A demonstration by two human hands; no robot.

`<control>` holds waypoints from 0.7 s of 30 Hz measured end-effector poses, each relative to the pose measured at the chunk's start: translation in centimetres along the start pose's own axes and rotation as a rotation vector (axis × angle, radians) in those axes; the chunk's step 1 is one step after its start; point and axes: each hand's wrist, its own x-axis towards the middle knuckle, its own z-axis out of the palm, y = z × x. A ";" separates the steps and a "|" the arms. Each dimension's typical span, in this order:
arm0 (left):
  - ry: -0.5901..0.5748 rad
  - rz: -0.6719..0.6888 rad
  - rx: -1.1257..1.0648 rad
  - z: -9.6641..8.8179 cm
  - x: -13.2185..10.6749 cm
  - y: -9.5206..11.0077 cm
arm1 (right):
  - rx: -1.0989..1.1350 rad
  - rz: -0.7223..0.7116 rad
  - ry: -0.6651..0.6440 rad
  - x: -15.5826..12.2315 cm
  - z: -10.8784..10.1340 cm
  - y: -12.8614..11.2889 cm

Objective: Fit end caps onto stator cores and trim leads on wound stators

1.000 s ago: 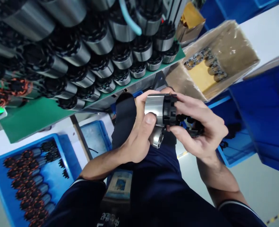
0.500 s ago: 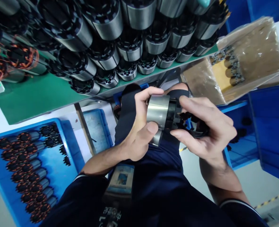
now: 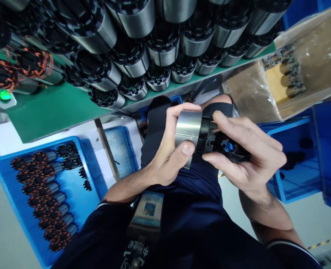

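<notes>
Steel, brushed and grey, makes up the stator core (image 3: 188, 129) held in front of the person's lap, just below the edge of the green table (image 3: 50, 112). The left hand (image 3: 168, 157) wraps it, fingers (image 3: 179, 109) curled over the top and thumb pressed under the lower edge, so the grip is closed tight on the metal sleeve. The right hand (image 3: 249, 153) meets it from the other side, its fingers closed around a black plastic end piece (image 3: 210, 136) that sits against the open end of the core; further black plastic parts (image 3: 235, 151) lie bunched in that palm. On the table above, rows of like steel cores with black ends (image 3: 131, 56) stand packed together, and two with orange winding (image 3: 33, 63) sit at the far left. Below left, a blue tray (image 3: 2, 175) holds wound cores (image 3: 42, 198) in rows. To the right, a plastic-lined cardboard box (image 3: 246, 93) contains more steel pieces, near a blue bin (image 3: 297, 186).
</notes>
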 end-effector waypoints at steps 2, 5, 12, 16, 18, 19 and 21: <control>-0.027 0.060 0.003 -0.1 0.1 -0.2 | 0.025 -0.008 0.001 -0.1 0.0 0.1; -0.041 0.073 0.029 -0.3 0.0 -0.1 | 0.063 -0.027 0.016 -0.1 0.0 0.2; 0.004 0.229 0.085 0.0 0.6 -0.3 | 0.048 -0.047 -0.024 0.3 0.2 0.7; 0.088 0.110 -0.057 1.0 0.9 -1.2 | 0.074 -0.078 -0.018 0.5 0.3 1.6; 0.165 0.019 -0.186 1.9 1.1 -1.0 | 0.102 -0.045 0.079 0.5 0.3 1.8; 0.193 -0.021 -0.247 2.4 1.3 -0.7 | 0.120 -0.016 0.164 0.4 0.4 1.9; 0.195 -0.098 -0.342 3.2 1.8 0.2 | 0.141 0.046 0.337 0.1 0.7 1.8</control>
